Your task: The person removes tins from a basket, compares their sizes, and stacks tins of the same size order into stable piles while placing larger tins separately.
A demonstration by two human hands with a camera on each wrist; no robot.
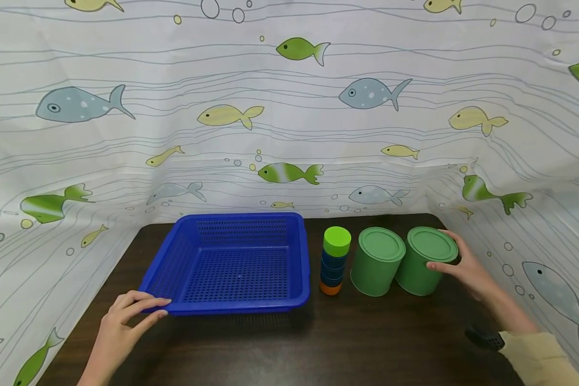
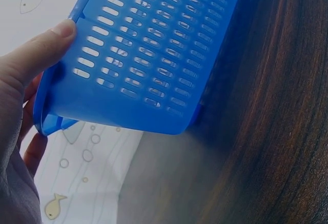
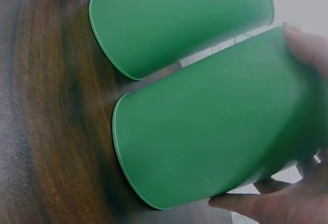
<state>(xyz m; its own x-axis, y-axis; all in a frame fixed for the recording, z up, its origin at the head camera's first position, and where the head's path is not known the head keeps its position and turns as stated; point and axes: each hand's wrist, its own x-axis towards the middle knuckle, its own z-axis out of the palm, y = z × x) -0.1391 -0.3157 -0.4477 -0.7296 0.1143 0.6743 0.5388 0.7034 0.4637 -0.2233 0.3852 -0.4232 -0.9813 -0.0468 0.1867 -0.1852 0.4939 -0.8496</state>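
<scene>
A blue plastic basket (image 1: pixel 241 308) with slotted walls sits on the left side of the dark table. My left hand (image 1: pixel 127 316) pinches its near left corner, thumb on the outer side and fingers over the rim; the left wrist view shows the same grip on the basket wall (image 2: pixel 138 55). At the right, my right hand (image 1: pixel 463 265) holds the rightmost green canister (image 1: pixel 420 273), thumb on the near side and fingers around the far side. In the right wrist view this canister (image 3: pixel 205 126) stands beside a second green canister (image 3: pixel 179 24).
The second lidded canister (image 1: pixel 376 273) stands just left of the held one. Between it and the basket is a narrow stack (image 1: pixel 333 265) with a lime top, dark blue middle and orange base. A fish-patterned sheet (image 1: pixel 294 134) rises behind the table (image 1: pixel 318 348) and along both sides.
</scene>
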